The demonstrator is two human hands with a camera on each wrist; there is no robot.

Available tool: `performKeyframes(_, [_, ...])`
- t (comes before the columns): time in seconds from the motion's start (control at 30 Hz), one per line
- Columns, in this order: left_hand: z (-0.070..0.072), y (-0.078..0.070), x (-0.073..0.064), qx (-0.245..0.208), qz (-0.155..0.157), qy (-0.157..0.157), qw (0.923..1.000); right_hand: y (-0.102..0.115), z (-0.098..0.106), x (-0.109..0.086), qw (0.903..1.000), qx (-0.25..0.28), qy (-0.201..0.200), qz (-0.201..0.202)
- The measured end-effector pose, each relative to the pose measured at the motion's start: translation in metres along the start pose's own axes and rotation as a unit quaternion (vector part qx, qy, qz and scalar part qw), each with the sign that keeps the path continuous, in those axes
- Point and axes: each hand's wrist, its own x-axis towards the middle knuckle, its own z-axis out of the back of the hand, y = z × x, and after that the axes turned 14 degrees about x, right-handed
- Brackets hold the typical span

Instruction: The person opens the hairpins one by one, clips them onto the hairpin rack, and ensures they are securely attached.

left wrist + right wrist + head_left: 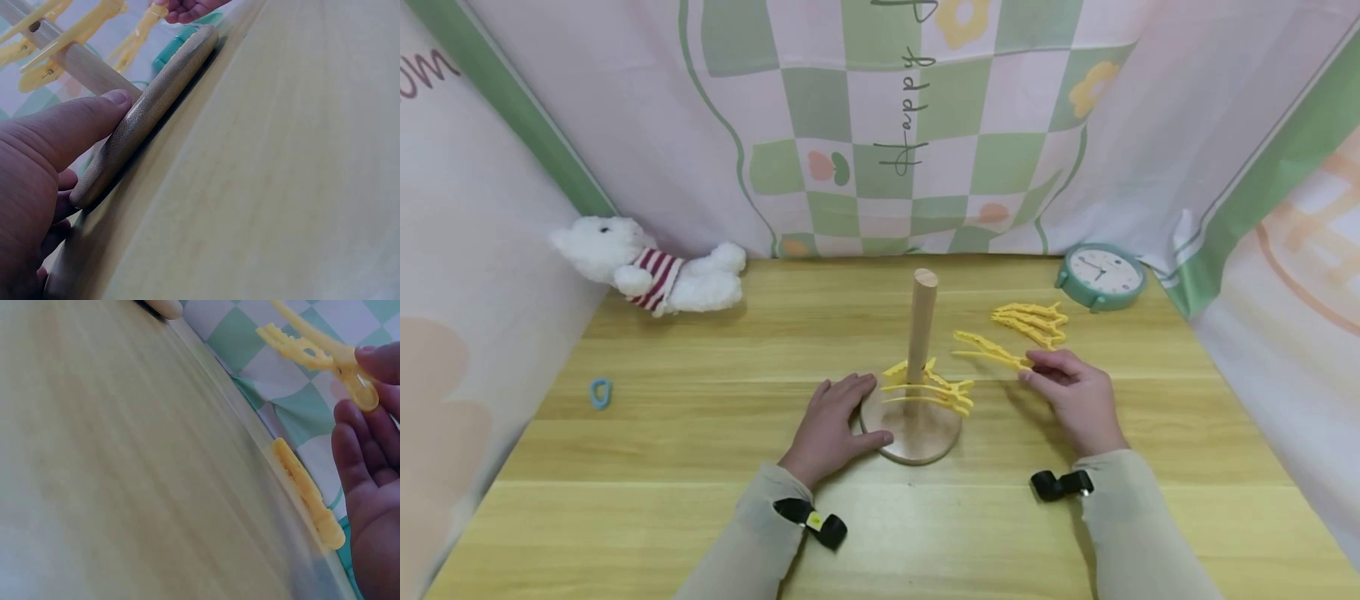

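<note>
Yellow alligator clip (1006, 358) pinched in right hand (1075, 400), fingers nearly closed; left hand (835, 427), thumb-fingers parted, grips wooden stand (917, 437) bearing more clips (957, 395).

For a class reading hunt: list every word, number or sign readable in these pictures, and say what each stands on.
"Happy": on the checked cloth, running upward.
Lettering above it: cut off by the frame's top edge; not readable.
Lettering on the left-hand cloth: cut off by the frame's edge; the whole word cannot be read.
Clock: dial markings too small to read.
Yellow patch on the left wrist's strap: any marking too small to read.
</note>
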Motion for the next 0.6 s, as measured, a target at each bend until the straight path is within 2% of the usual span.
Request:
performKeyframes(0.23, [0.000, 0.000, 0.000, 0.001, 0.000, 0.001, 1.0000, 0.015, -0.006, -0.009, 0.9974, 0.069, 0.012, -0.016])
performKeyframes(0.4, [0.000, 0.000, 0.000, 0.000, 0.001, 0.000, 1.0000, 0.024, -0.012, -0.014, 0.9930, 0.115, 0.028, 0.001])
performKeyframes(0.6, [-0.001, 0.001, 0.001, -0.001, 0.000, 0.000, 1.0000, 0.035, -0.022, -0.021, 0.9925, 0.108, 0.053, 0.019])
